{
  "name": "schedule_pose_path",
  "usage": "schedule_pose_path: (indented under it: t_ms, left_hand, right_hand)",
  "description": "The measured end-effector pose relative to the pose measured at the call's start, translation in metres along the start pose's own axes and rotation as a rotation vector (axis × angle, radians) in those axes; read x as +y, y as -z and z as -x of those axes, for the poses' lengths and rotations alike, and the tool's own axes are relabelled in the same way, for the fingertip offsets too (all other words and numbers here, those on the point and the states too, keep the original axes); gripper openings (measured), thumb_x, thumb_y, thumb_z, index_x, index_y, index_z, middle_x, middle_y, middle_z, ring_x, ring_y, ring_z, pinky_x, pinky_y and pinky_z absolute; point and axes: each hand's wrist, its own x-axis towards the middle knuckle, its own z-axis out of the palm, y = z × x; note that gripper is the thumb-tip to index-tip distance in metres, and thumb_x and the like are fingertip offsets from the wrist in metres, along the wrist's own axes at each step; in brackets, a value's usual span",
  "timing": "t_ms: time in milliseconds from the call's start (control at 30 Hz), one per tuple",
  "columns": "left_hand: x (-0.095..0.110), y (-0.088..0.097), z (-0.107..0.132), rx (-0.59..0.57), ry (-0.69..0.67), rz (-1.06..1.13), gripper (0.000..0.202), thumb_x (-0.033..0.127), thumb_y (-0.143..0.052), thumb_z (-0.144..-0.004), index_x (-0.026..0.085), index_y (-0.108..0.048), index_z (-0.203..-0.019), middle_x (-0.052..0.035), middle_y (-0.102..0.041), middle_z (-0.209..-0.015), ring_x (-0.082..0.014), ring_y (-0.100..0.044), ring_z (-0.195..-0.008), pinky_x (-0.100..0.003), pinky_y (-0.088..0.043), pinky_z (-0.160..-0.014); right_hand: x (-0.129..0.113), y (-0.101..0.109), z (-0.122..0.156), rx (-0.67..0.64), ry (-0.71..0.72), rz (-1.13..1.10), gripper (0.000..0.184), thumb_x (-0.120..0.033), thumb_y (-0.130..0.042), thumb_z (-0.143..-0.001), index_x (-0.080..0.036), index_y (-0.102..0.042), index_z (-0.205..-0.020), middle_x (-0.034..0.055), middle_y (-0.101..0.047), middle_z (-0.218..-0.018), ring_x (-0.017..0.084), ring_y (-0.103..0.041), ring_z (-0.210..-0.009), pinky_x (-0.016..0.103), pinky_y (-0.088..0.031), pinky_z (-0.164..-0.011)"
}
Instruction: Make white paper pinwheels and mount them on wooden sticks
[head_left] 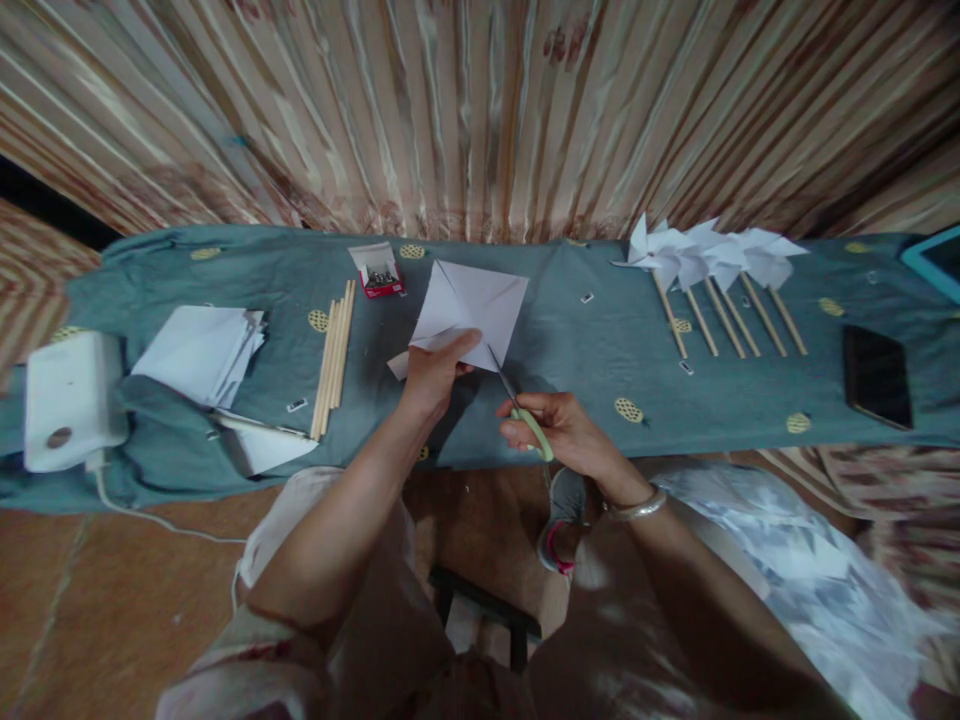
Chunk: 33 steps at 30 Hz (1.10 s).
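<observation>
My left hand (437, 372) pinches a square sheet of white paper (487, 300) with its thumb on top, holding it up over the cloth. Crease lines run across the sheet, and a slit shows at its far corner. In my right hand (559, 425) is a pair of scissors (534, 428) with pale green handles, my fingers through the loops. The blades meet the paper at its near corner. Just beyond the sheet stands an opened small red box (384, 284) full of small metal pins. A pale strip (398, 366) lies partly under my left hand.
Several wooden sticks (334, 360) and a stack of white paper (196, 345) lie to the left, near a white device (73, 400) with a cable. Finished paper pinwheels (709, 258) on sticks and a dark phone (877, 375) lie right. A patterned curtain (480, 120) hangs behind.
</observation>
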Motion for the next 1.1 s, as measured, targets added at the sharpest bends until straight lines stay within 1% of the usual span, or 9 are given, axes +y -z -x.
schedule_pose_path:
  t_ms: [200,333,433,567,700,800,933,1100]
  left_hand:
    - [-0.0007,0.0006,-0.0001,-0.001,0.002,-0.005,0.029,0.027,-0.084,-0.05,0.017,-0.069,-0.073,-0.001,-0.072,-0.079,-0.0138,-0.064,-0.066,-0.02,-0.048,-0.049]
    - [0.0001,0.0004,-0.0001,-0.001,0.008,-0.018,0.03,0.028,-0.083,-0.05,0.017,-0.067,-0.073,-0.0011,-0.071,-0.079,-0.0145,-0.064,-0.068,-0.021,-0.047,-0.05]
    - [0.0008,0.0001,0.0,-0.002,0.016,-0.011,0.03,0.028,-0.083,-0.05,0.018,-0.066,-0.072,-0.0012,-0.071,-0.079,-0.0145,-0.063,-0.068,-0.021,-0.048,-0.051]
    - [0.0006,0.0003,0.0005,-0.008,0.015,-0.004,0.031,0.028,-0.082,-0.05,0.018,-0.066,-0.075,0.0,-0.07,-0.078,-0.0147,-0.064,-0.07,-0.022,-0.049,-0.054]
    - [0.0002,0.0008,0.0002,-0.015,0.018,0.0,0.034,0.029,-0.083,-0.049,0.018,-0.065,-0.076,0.0013,-0.068,-0.076,-0.0138,-0.062,-0.067,-0.022,-0.048,-0.054]
    - [0.0006,0.0009,-0.0001,-0.009,0.023,-0.006,0.034,0.03,-0.084,-0.048,0.019,-0.065,-0.075,0.0005,-0.069,-0.078,-0.0145,-0.063,-0.069,-0.023,-0.048,-0.054]
    - [0.0022,0.0009,0.001,-0.005,0.032,-0.014,0.033,0.03,-0.083,-0.049,0.02,-0.066,-0.076,0.0004,-0.07,-0.08,-0.0148,-0.064,-0.07,-0.023,-0.047,-0.054]
    - [0.0052,0.001,0.003,-0.036,0.04,0.002,0.034,0.027,-0.083,-0.047,0.017,-0.066,-0.074,0.0,-0.07,-0.079,-0.0137,-0.063,-0.069,-0.021,-0.048,-0.053]
  right_hand:
    - [0.0001,0.0002,0.0005,0.003,0.007,0.01,0.045,-0.059,-0.077,-0.069,-0.017,-0.067,-0.082,-0.0046,-0.055,-0.058,0.007,-0.048,-0.051,0.019,-0.038,-0.047]
    - [0.0001,0.0004,-0.0002,0.012,-0.009,0.001,0.047,-0.06,-0.078,-0.066,-0.018,-0.067,-0.081,-0.0042,-0.056,-0.058,0.008,-0.05,-0.052,0.02,-0.04,-0.047]
    - [-0.0002,0.0001,-0.001,0.017,-0.019,-0.018,0.045,-0.056,-0.082,-0.063,-0.017,-0.067,-0.08,-0.0045,-0.057,-0.058,0.008,-0.051,-0.052,0.02,-0.041,-0.048]
    - [-0.0011,-0.0011,-0.0014,0.031,-0.031,-0.06,0.045,-0.051,-0.087,-0.058,-0.016,-0.066,-0.078,-0.0059,-0.055,-0.055,0.006,-0.048,-0.049,0.019,-0.039,-0.046]
    - [-0.0018,-0.002,-0.0015,0.058,-0.026,-0.052,0.045,-0.051,-0.087,-0.057,-0.017,-0.067,-0.076,-0.0061,-0.054,-0.054,0.006,-0.047,-0.048,0.02,-0.039,-0.045]
    - [-0.0016,-0.0021,-0.0021,0.072,-0.028,-0.051,0.045,-0.053,-0.087,-0.055,-0.017,-0.067,-0.075,-0.006,-0.055,-0.054,0.007,-0.048,-0.048,0.021,-0.04,-0.045]
    - [-0.0016,-0.0012,-0.0028,0.072,-0.046,-0.065,0.045,-0.051,-0.088,-0.053,-0.017,-0.066,-0.074,-0.0061,-0.055,-0.053,0.006,-0.048,-0.047,0.02,-0.039,-0.045]
    - [-0.0015,0.0001,-0.0027,0.068,-0.046,-0.072,0.044,-0.049,-0.088,-0.054,-0.017,-0.067,-0.076,-0.0062,-0.056,-0.052,0.007,-0.047,-0.048,0.02,-0.038,-0.047]
